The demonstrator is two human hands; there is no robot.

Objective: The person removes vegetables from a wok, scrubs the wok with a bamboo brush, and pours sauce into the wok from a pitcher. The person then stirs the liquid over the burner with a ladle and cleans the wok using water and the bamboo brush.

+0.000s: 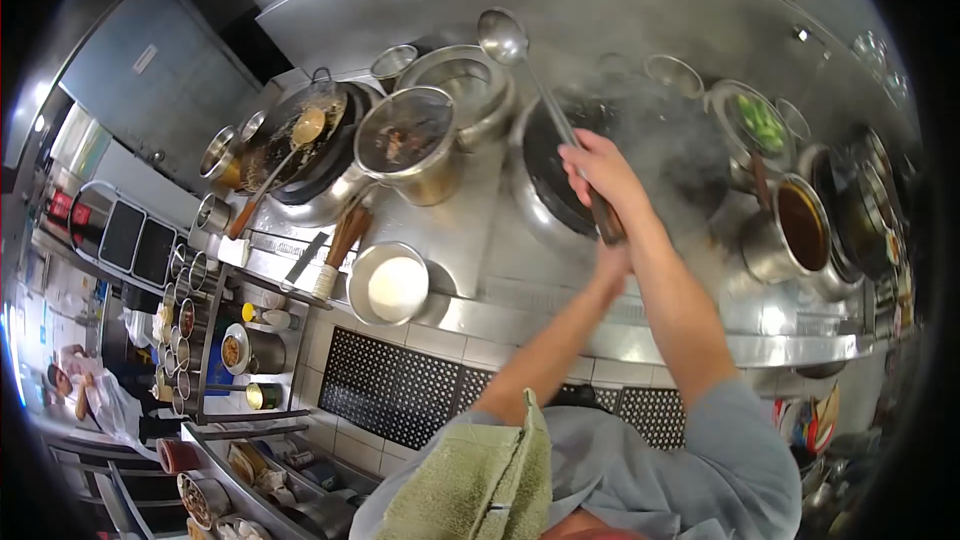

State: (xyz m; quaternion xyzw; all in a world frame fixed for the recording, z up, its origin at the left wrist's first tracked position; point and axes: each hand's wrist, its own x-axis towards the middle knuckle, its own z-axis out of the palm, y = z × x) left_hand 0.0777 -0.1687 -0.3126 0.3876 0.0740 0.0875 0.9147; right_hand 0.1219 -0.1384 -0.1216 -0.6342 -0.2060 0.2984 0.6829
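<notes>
Fingers of the right hand [603, 177] wrap closed round one steel ladle [549, 100], bowl raised toward eleven o'clock, seemingly clear of the one steaming wok [545, 165] below. The left hand [614, 262], mostly hidden behind the right forearm, shows no readable grip; I cannot tell. From the right hand, a second ladle [308, 126] lies toward nine, handle outward, probably for easy reach.

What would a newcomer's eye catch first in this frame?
Likely the steel ladle in the right hand, its bowl raised at upper centre. Next, the dark wok near the middle, with steam or smoke over its right side, then the bright green vegetables in a round container at upper right.
</notes>
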